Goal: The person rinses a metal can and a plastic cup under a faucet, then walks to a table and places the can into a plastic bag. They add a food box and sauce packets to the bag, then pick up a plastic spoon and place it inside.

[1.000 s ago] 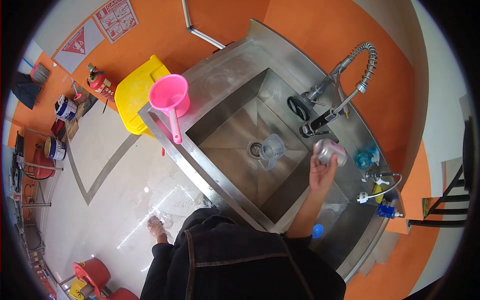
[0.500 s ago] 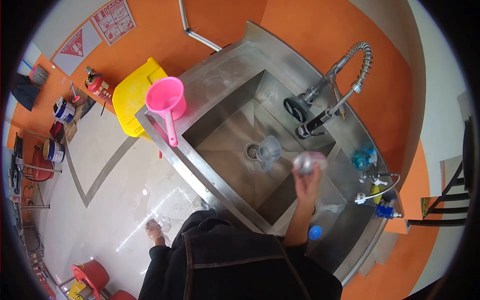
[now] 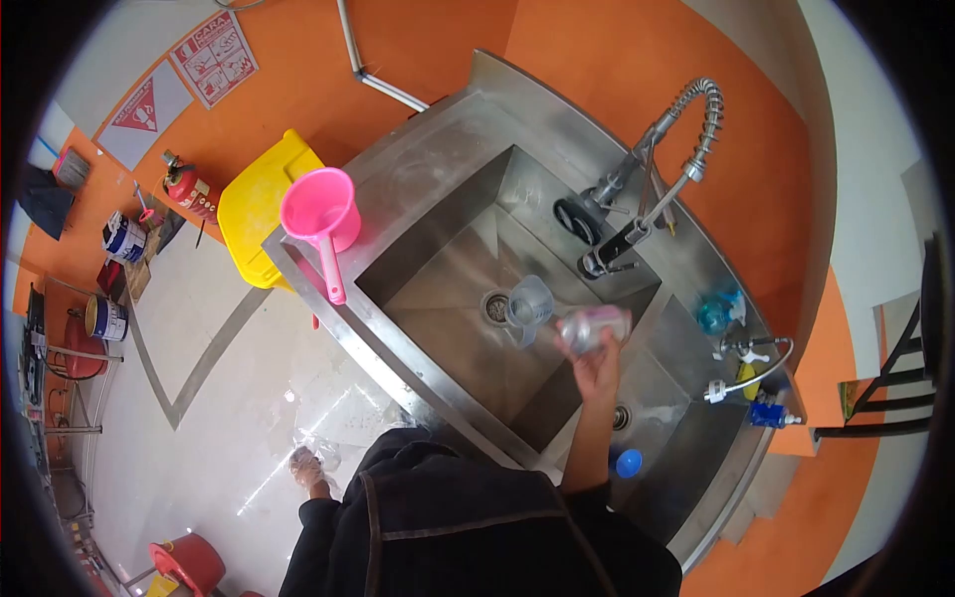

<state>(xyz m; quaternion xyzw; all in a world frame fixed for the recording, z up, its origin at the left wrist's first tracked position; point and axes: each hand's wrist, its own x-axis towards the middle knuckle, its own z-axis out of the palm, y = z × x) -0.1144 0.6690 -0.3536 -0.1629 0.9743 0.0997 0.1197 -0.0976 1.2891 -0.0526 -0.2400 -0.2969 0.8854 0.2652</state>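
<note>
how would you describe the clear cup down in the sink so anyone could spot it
Find the deep steel sink basin under the coiled spring faucet. The clear measuring cup sits by the drain, see-through, unlike the pink-labelled bottle in the right hand.

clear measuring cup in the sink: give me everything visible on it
The measuring cup is clear, see-through plastic with a handle and faint markings too small to read. It sits in the steel sink basin beside the drain, apparently upright. The right hand holds a bottle tilted toward it, close to its rim; whether they touch is unclear.

Measuring cup [image 3: 530,301] in the sink [image 3: 438,328], scoop [image 3: 321,214] on its rim.
</note>
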